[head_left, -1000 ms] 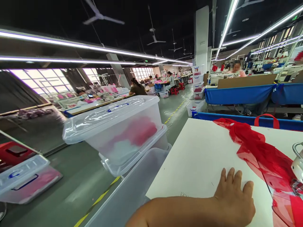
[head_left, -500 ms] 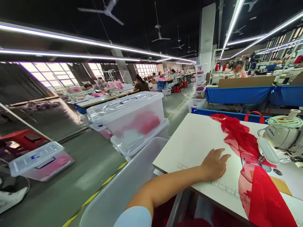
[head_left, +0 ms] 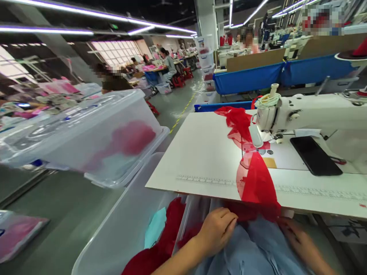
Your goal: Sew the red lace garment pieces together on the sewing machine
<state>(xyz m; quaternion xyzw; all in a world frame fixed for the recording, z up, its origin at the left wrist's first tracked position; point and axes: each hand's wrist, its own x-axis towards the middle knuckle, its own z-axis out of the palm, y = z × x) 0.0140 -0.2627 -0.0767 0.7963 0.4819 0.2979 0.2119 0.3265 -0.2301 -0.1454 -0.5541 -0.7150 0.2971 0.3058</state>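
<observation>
Just below the table's front edge, my left hand [head_left: 217,232] has its fingers curled closed above the lap. What it holds, if anything, is hidden. To the right, my right hand [head_left: 296,236] is closed at the hanging end of a red sheer fabric [head_left: 259,181], its fingertips partly hidden. This fabric runs across the white sewing table [head_left: 200,152], under the head of a sewing machine [head_left: 309,114], and drops over the front edge. Dark red cloth [head_left: 164,236] lies beside a pale turquoise piece [head_left: 155,228] in the open plastic bin [head_left: 114,229], left of my left hand.
A black phone [head_left: 315,156] lies on the machine bed. Left of the table stands a lidded clear box [head_left: 123,149] with red and pale contents. Stacked boxes [head_left: 207,61] stand farther back by a pillar. Other people sit at sewing stations beyond.
My left hand has left the tabletop and come down below its front edge, its fingers now curled. My right hand has come into view. The camera has turned right, showing more of the sewing machine.
</observation>
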